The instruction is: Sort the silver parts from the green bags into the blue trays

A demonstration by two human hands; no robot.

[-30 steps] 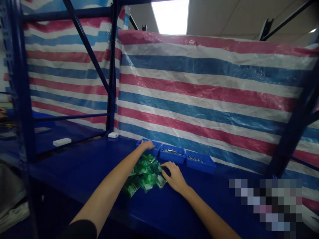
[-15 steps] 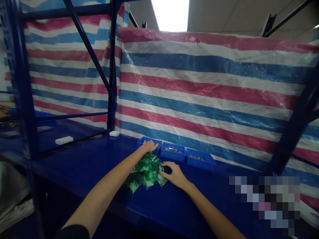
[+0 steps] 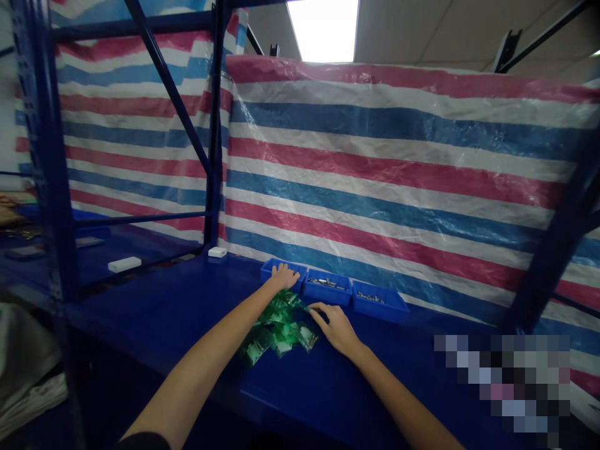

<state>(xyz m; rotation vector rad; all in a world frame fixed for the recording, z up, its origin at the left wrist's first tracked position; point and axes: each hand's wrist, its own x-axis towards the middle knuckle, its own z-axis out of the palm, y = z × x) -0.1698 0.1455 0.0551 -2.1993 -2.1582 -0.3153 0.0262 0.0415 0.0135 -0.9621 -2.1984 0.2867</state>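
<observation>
Green see-through plastic packets (image 3: 281,337) lie heaped approx. lower centre of frame, overlapping on our smooth dark blue bench (image 3: 300,394); some show pale contents, too small to ID.

Our L hand (image 3: 284,276) is palm down by the heap's far end, over a blue rectangular plastic bin (image 3: 268,267), the leftmost of three in a row. Grip there: fingers fanned apart; area under the palm is hidden, so we can't see into most of that bin. Our R hand (image 3: 335,326) is at the heap's R edge, fingers bent, thumb tip close to forefinger tip; we can't tell if this grip is apart or pinching a packet corner.

Just R of centre, the blue middle bin (image 3: 328,294) holds small silvery metal parts (image 3: 323,282); next to it, the blue right-hand bin (image 3: 382,309) has more small metal pieces (image 3: 370,297), mostly at its L end.

Behind the row hangs red, white & blue striped plastic sheeting (image 3: 398,162), filling most of the mid & upper frame. Left of centre, by a blue steel upright, sits a small white box (image 3: 217,252); farther L, past the frame bars, we've a white flat block (image 3: 124,264). Lower R corner = pixelated patch (image 3: 506,384), unreadable.
</observation>
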